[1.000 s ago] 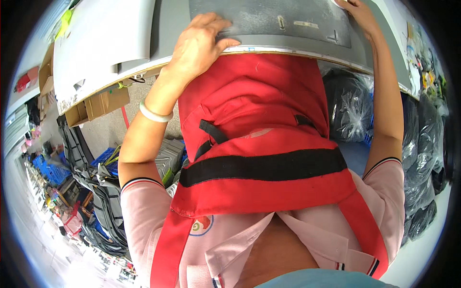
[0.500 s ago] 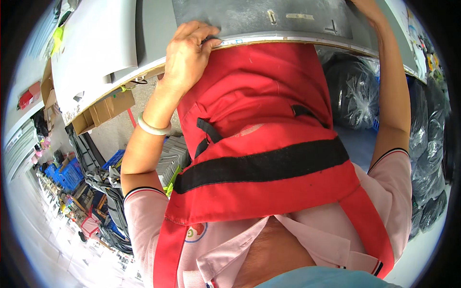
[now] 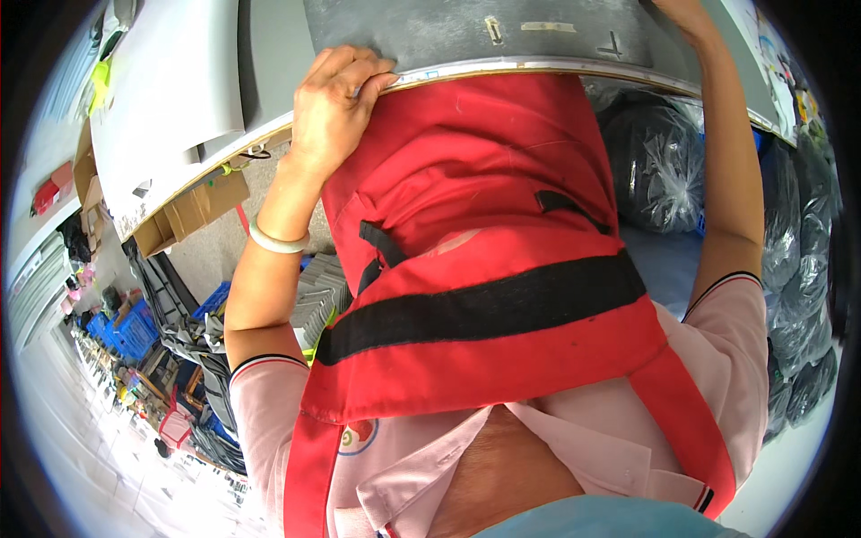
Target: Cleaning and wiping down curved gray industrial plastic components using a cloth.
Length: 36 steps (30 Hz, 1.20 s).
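Hands: two; left hand (image 3: 332, 106) in full view, right hand (image 3: 679, 11) mostly cut off at the far edge.
Bangles: one pale bangle (image 3: 280, 242), left wrist.
Tables: one table (image 3: 224, 157).
Dark panels: one dark grey panel (image 3: 448, 40).
Pale strips on panel: two; left strip (image 3: 493, 30), right strip (image 3: 548, 27).
White sheets: one curled white sheet (image 3: 179, 72), left, at least.
Aprons: one red apron (image 3: 502, 381), with two shoulder straps, left strap (image 3: 309, 480) and right strap (image 3: 689, 430).
Blue crates, left: at least two, including one blue crate (image 3: 134, 330).
Cardboard boxes, left: at least one open box (image 3: 204, 206).
Plastic bags, right: several, including one large bag (image 3: 659, 170); the others merge, exact count unclear.
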Available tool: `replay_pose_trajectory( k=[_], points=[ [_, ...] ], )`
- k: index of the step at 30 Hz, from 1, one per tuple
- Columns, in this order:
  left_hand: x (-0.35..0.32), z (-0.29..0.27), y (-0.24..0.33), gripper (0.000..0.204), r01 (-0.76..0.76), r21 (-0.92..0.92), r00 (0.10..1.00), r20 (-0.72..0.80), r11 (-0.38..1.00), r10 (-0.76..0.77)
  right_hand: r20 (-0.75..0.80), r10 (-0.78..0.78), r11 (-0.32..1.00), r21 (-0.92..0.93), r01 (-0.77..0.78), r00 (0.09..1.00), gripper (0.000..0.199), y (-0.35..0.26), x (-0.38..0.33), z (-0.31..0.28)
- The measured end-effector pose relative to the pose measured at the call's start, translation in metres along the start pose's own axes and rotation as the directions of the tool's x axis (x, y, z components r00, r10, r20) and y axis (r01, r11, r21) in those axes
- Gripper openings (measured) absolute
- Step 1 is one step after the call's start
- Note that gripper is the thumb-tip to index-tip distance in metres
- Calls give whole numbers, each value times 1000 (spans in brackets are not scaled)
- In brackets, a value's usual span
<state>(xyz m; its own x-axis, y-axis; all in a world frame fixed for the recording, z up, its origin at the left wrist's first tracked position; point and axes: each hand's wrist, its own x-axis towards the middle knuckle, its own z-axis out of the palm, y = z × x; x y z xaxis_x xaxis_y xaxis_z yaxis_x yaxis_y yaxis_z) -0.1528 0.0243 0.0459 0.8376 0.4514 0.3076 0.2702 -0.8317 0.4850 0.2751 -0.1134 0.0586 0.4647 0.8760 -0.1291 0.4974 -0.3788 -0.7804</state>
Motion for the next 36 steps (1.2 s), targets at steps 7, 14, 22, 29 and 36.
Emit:
replay_pose_trajectory(
  k=[7, 14, 22, 29, 36],
  points=[
    [-1, -1, -2, 13, -49, -1, 998, -32, 999, 49, -23, -74, 980, -186, 68, 997, 27, -8, -1, 6],
    [3, -2, 3, 13, -5, -9, 1000, -10, 1000, 5, -51, 29, 999, 22, -27, 998, 26, -8, -9, 10],
    [25, -6, 11, 16, 43, -91, 993, 111, 995, -32, -92, -49, 994, -106, 39, 995, 29, -9, -10, 13],
    [117, 65, 55, 15, -54, -19, 993, -111, 998, 52, -108, -5, 991, -137, -10, 994, 31, 1, -8, 16],
    [122, 88, 48, 11, -61, 100, 994, -84, 993, 69, 19, -3, 995, -101, 5, 1000, 28, -7, -68, -6]
  ],
)
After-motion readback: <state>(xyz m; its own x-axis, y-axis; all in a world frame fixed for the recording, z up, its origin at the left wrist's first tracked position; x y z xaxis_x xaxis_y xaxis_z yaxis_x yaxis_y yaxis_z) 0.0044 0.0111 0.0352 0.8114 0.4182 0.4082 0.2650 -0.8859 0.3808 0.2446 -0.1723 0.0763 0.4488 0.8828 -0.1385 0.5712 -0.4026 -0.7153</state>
